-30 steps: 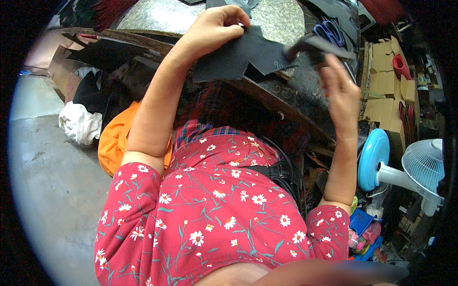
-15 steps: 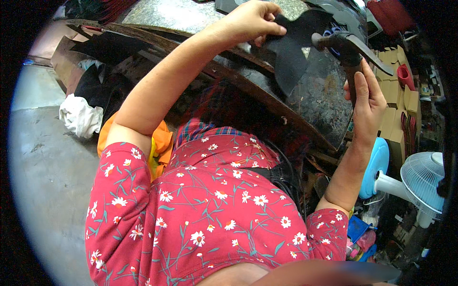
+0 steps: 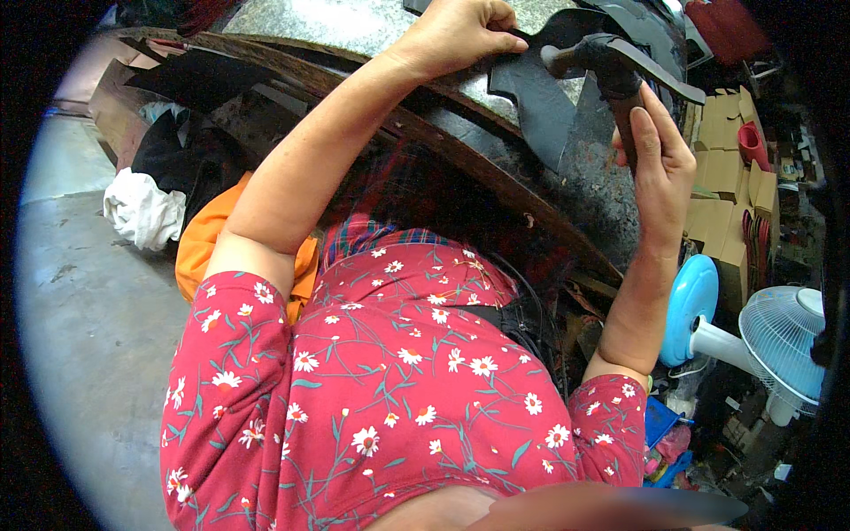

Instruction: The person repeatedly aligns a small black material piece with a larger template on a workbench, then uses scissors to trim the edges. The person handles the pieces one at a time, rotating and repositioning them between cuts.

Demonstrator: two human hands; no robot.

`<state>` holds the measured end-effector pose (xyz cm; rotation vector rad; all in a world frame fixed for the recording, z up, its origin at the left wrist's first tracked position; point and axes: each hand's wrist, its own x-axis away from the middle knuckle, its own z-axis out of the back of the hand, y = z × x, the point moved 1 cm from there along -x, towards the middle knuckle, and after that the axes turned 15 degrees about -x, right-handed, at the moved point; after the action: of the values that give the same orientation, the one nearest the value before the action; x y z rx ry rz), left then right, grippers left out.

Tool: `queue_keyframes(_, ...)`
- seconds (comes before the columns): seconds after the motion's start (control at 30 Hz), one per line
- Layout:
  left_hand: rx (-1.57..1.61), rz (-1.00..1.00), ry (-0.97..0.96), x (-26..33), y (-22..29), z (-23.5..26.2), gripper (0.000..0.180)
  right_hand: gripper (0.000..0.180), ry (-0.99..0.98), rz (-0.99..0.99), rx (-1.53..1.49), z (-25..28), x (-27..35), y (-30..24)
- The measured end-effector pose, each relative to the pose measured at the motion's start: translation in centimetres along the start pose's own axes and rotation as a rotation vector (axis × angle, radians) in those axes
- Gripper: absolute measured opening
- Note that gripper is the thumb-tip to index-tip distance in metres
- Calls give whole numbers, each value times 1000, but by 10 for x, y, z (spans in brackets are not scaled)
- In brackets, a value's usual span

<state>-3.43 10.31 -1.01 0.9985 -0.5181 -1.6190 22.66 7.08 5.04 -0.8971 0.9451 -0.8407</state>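
Observation:
A hammer (image 3: 611,66) is upright in my right hand (image 3: 660,164), with fingers and thumb wrapped along its dark handle. Its head hovers over or rests on a black sheet piece (image 3: 542,111) with a curved, cut outline; I cannot tell if they touch. My left hand (image 3: 474,35) pinches the left edge of that piece between thumb and fingers. The piece lies over the worktable (image 3: 602,195), whose dark, stained top shows beside it. More black material lies behind the hammer head, partly hidden.
A blue and white fan (image 3: 784,341) stands at the right, near my forearm. Behind it are cardboard boxes (image 3: 722,230). On the left, a white cloth (image 3: 142,211), an orange cloth (image 3: 208,243) and black pieces (image 3: 199,84) lie beside the table.
The hammer and my right hand have moved left, over the black piece. The piece has come down flatter toward the table, and my left hand has shifted slightly left and up.

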Motion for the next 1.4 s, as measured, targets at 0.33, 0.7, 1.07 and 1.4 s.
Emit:
queue_keyframes(0.33, 65, 86, -2, 2, 3, -3, 16, 32, 10, 83, 110, -6, -5, -1)
queue_keyframes(0.7, -149, -24, 224, 3, -3, -3, 17, 34, 7, 98, 224, 5, -2, 4)
queue_keyframes(1.07, 5, 62, 274, 4, -9, -3, 20, 35, 35, 63, 173, 20, 10, -5)
queue_keyframes(1.4, 8, 130, 290, 6, -8, 3, 21, 32, -7, 159, 598, 43, 24, -6)
